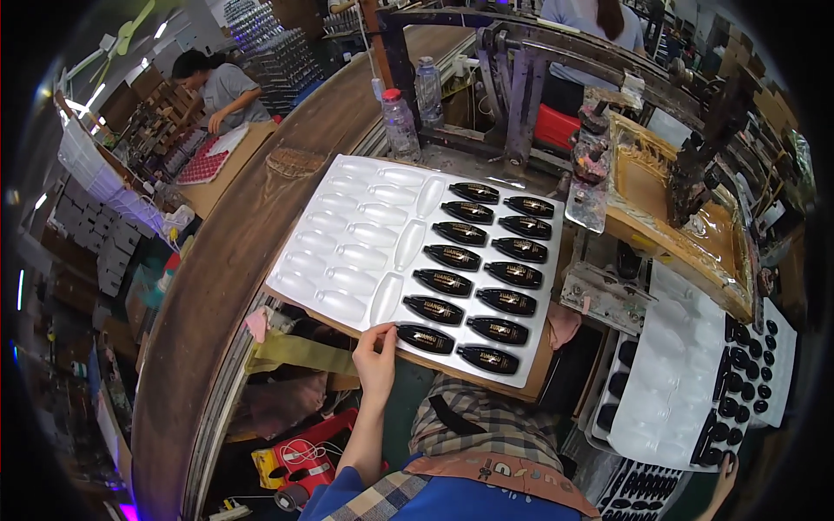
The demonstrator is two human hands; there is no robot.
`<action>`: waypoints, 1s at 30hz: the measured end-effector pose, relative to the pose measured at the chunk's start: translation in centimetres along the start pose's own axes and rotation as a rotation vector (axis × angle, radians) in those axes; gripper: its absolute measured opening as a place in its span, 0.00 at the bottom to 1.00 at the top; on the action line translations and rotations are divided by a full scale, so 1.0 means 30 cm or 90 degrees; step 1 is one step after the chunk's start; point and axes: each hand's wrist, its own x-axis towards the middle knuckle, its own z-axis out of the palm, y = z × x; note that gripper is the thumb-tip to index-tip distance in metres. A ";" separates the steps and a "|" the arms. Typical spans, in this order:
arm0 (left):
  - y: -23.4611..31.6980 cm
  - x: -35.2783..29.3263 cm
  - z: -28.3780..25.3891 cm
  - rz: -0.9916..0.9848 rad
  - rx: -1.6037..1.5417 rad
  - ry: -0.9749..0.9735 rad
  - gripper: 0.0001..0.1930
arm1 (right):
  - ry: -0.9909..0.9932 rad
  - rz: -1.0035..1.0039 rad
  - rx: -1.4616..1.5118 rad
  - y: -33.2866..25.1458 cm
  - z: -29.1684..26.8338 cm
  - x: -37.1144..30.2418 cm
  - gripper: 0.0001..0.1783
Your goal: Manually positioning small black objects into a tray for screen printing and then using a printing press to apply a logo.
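In front of me lies a white moulded tray [343,217] whose right part holds two columns of glossy black bottle-shaped pieces [465,233] with gold print. The hollows in its left part hold no black pieces. My left hand [375,363] is at the tray's near edge, thumb and fingers pinched at the left end of the nearest black piece [426,339]. Far to the right, my right hand [724,476] is closed at the near corner of a second white tray [777,347], by dark pieces [734,382]; its grip is partly hidden.
A curved brown conveyor belt [182,330] runs along the left. Beyond the tray stand a metal printing frame [678,200] and a red-capped plastic bottle [400,122]. A red and yellow case [304,456] sits below left. Two people [228,91] work farther back.
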 end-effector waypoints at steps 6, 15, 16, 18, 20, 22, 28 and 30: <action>0.058 0.014 -0.025 0.248 0.263 0.060 0.06 | -0.007 -0.047 -0.004 -0.051 0.023 0.045 0.30; 0.296 0.090 0.167 0.369 0.023 -0.027 0.05 | -0.058 -0.030 -0.171 -0.492 -0.060 -0.110 0.27; 0.336 0.094 0.197 0.397 0.008 -0.055 0.05 | -0.038 -0.046 -0.165 -0.481 -0.059 -0.101 0.26; 0.402 0.116 0.266 0.471 -0.024 -0.100 0.06 | 0.002 -0.071 -0.157 -0.466 -0.067 -0.108 0.24; 0.487 0.136 0.336 0.533 -0.027 -0.132 0.06 | 0.035 -0.049 -0.152 -0.514 -0.072 -0.127 0.25; 0.539 0.175 0.410 0.581 -0.017 -0.140 0.07 | 0.185 -0.145 -0.187 -0.577 -0.070 -0.155 0.22; 0.653 0.245 0.634 0.386 0.040 -0.438 0.14 | 0.219 -0.258 0.223 -0.695 0.032 -0.066 0.19; 0.628 0.294 0.755 0.690 -0.030 -0.439 0.14 | 0.135 -0.251 0.376 -0.871 0.072 -0.086 0.21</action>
